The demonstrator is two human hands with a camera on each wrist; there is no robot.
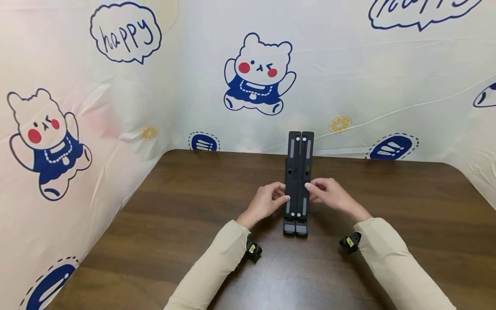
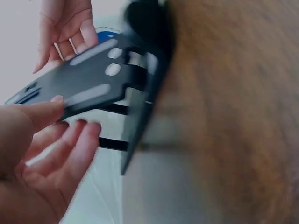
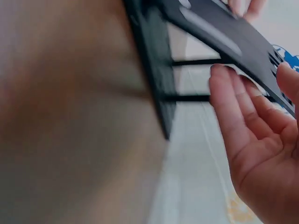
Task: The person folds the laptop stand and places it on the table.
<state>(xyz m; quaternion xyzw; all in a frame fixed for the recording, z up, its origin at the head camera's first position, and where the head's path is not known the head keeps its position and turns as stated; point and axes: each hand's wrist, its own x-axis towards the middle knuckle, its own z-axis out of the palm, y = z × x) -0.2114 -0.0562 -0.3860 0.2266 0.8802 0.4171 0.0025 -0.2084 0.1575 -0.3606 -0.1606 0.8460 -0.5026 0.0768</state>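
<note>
A black folding laptop stand (image 1: 293,183) stands on the table with its two long arms side by side, nearly together. Grey pads line its top, and small hooked ends face me. My left hand (image 1: 264,200) grips the left arm's edge, thumb on top and fingers underneath. Opposite it, my right hand (image 1: 332,194) holds the right edge the same way. From the left wrist view, the upper plate (image 2: 88,74) slopes up from the base, with thin struts between them. The right wrist view shows the fingers (image 3: 233,105) of my right hand under the plate, near these struts.
The brown wooden table (image 1: 186,189) has rounded far corners. Behind it and on the left hangs a pale curtain (image 1: 186,86) printed with cartoon bears. Small black cameras (image 1: 253,250) sit at both wrists, just above the tabletop in the head view.
</note>
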